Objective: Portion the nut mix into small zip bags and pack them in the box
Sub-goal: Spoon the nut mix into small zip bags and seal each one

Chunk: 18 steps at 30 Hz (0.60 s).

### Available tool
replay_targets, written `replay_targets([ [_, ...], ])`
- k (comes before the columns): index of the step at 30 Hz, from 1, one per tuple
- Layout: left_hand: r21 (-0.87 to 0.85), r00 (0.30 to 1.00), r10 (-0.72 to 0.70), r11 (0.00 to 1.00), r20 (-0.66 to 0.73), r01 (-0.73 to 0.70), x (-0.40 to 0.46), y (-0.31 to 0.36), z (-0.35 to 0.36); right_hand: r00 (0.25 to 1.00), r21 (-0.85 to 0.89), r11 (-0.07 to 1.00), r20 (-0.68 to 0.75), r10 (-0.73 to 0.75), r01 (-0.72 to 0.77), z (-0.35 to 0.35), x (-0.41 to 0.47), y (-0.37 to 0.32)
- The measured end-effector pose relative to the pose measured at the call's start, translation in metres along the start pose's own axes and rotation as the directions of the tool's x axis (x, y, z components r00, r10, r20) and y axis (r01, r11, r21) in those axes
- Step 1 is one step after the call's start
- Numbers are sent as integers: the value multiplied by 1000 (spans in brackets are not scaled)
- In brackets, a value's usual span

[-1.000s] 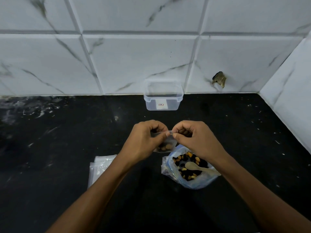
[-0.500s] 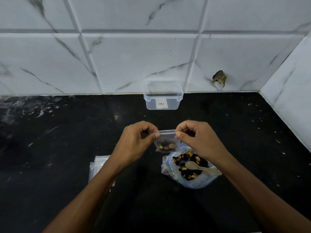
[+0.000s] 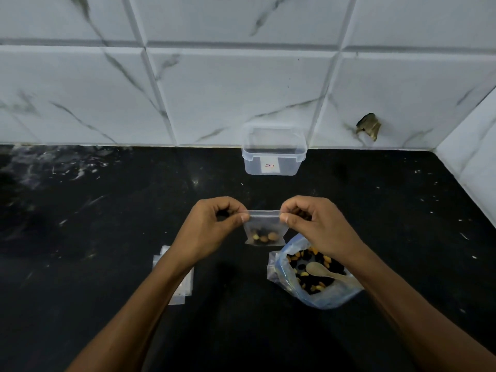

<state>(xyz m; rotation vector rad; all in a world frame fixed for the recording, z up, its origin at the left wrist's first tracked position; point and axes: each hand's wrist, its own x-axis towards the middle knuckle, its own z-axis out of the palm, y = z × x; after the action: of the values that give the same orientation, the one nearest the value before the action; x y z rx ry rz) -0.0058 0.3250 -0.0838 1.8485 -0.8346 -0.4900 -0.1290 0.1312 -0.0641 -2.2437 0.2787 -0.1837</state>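
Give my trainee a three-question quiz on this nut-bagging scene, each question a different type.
1. True or false: the wooden spoon lies in the large nut mix bag.
2. Which hands pinch the small zip bag? A) left hand only B) right hand only C) both
3. Fill in: the clear plastic box stands against the tiled ____.

Key: 1 true; 2 C, one grip at each top corner; 3 wall.
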Motion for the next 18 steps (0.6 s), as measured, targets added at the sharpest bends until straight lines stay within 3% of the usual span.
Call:
replay_targets([
  [4, 33, 998, -12, 999, -59, 14, 4, -8, -1, 998, 63, 996, 33, 59, -61, 9, 14, 0],
  [7, -28, 994, -67, 998, -92, 64, 14, -19, -5, 980, 245, 950, 99, 174, -194, 19, 32, -1],
  [11, -300, 951, -293, 920, -96, 253, 39, -36, -10, 910, 481, 774, 180, 373, -412, 46, 72, 5],
  [14, -437, 887, -453, 819, -94, 372, 64, -55, -14, 865, 495, 718, 170, 472, -490, 71, 111, 17],
  [18, -416, 829, -535, 800, -165, 433, 94, -85, -19, 825, 477, 684, 193, 531, -552, 99, 153, 34],
])
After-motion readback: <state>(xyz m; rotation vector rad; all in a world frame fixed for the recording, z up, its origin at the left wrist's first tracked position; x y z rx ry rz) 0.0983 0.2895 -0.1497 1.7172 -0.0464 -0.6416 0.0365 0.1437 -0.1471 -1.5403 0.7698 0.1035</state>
